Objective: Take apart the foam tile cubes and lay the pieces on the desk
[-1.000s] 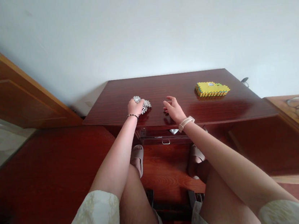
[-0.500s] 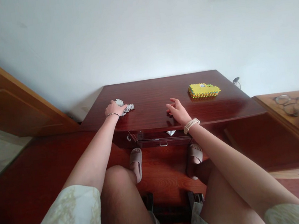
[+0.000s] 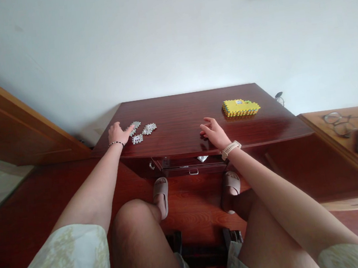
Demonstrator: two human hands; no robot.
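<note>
Bright, diffuse room light throughout; the white wall (image 3: 154,37) across the upper frame is pale and close to washed out. Glare lies on the polished wooden desk top (image 3: 182,107) right of centre, and shadows stay faint. Grey foam tiles (image 3: 141,132) at centre show no motion blur, while wide-angle distortion slants the door (image 3: 12,132) and shelf (image 3: 335,132) at the frame edges.

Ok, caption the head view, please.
Left hand beside grey interlocking tiles on a dark wooden desk; right hand open, nearest a yellow tile stack.
</note>
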